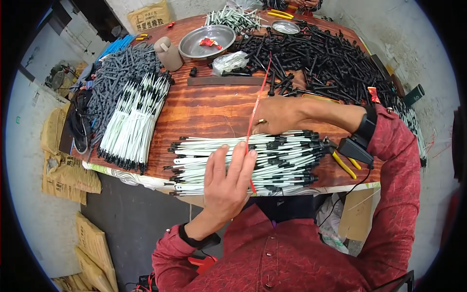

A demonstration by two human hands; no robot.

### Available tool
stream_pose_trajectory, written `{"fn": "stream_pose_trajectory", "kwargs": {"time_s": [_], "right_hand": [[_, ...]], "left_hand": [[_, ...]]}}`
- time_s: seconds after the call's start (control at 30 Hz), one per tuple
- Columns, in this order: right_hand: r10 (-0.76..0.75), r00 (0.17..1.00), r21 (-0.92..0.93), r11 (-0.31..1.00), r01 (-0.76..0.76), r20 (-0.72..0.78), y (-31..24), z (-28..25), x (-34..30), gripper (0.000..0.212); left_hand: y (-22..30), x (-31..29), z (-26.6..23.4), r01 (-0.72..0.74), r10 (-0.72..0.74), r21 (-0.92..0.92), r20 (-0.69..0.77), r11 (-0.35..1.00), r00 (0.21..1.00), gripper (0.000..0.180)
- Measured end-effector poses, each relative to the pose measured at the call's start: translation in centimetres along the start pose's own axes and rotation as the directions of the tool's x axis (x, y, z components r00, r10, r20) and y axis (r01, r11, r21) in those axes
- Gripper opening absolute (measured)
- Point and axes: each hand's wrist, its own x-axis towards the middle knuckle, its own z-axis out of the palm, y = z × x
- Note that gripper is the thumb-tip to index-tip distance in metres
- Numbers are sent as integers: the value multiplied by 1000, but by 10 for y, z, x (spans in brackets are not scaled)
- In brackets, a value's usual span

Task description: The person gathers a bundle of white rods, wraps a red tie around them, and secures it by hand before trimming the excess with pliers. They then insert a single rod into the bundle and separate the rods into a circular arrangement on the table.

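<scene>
A loose bundle of thin white rods with black ends point(287, 160) lies across the near side of the table. My left hand point(227, 182) rests on it with its fingers stretched out, pressing down near the middle. A narrow red strip point(257, 104) runs over the bundle beside my left fingertips, one end hanging at the near edge and the other reaching far over the table. Just beyond the bundle, my right hand point(277, 115) is closed, its curled fingers against the strip. Its fingertips are hidden. A small brass-coloured piece point(261, 121) shows at those fingers.
Yellow-handled pliers point(344, 165) lie right of the bundle. A second rod bundle point(132, 124) is at left beside grey parts point(114, 73). Black parts point(311, 58) are heaped at far right. A metal bowl point(206, 43), beige bottle point(168, 53) and dark flat bar point(226, 81) stand beyond.
</scene>
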Motion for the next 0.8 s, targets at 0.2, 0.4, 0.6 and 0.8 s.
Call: {"fn": "stream_pose_trajectory", "kwargs": {"time_s": [0.2, 0.4, 0.6, 0.8], "right_hand": [[211, 977, -184, 960, -209, -9, 2, 17, 14, 34], [370, 916, -105, 916, -388, -156, -8, 19, 16, 39], [377, 900, -75, 913, -401, -221, -12, 15, 7, 40], [252, 893, 501, 865, -35, -372, -13, 26, 0, 33]], "left_hand": [[13, -3, 39, 7, -7, 93, -2, 996, 1000, 48], [13, -2, 43, 24, -24, 158, 0, 987, 1000, 51], [15, -8, 51, 17, -10, 120, -60, 993, 998, 59], [11, -9, 46, 2, -1, 68, -6, 998, 1000, 70]]}}
